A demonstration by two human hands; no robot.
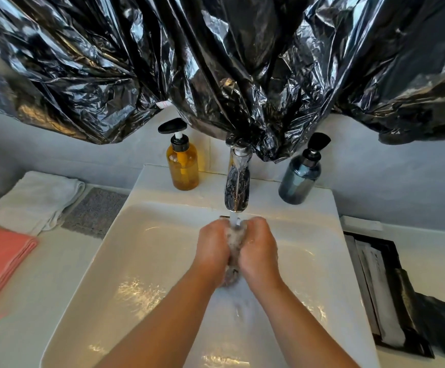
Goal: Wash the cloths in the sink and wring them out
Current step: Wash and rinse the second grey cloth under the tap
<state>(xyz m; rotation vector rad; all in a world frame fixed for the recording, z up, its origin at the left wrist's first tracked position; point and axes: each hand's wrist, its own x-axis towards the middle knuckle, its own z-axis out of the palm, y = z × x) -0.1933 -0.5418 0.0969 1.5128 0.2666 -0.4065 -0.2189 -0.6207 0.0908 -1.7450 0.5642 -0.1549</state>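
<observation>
A wet grey cloth (234, 243) is bunched between my two hands over the white sink (147, 251). My left hand (213, 248) grips its left side and my right hand (258, 248) grips its right side. Water runs from the chrome tap (238, 187) straight onto the cloth. The cloth's lower end (229, 277) hangs below my palms. On the counter to the left lie a folded pink cloth (1, 261), a folded white cloth (35, 197) and a grey cloth (96, 211).
An amber pump bottle (183, 166) stands left of the tap, a blue-grey pump bottle (299, 176) right of it. Black plastic sheeting (216, 62) hangs over the wall above. Dark and grey packets (391, 293) lie on the counter to the right.
</observation>
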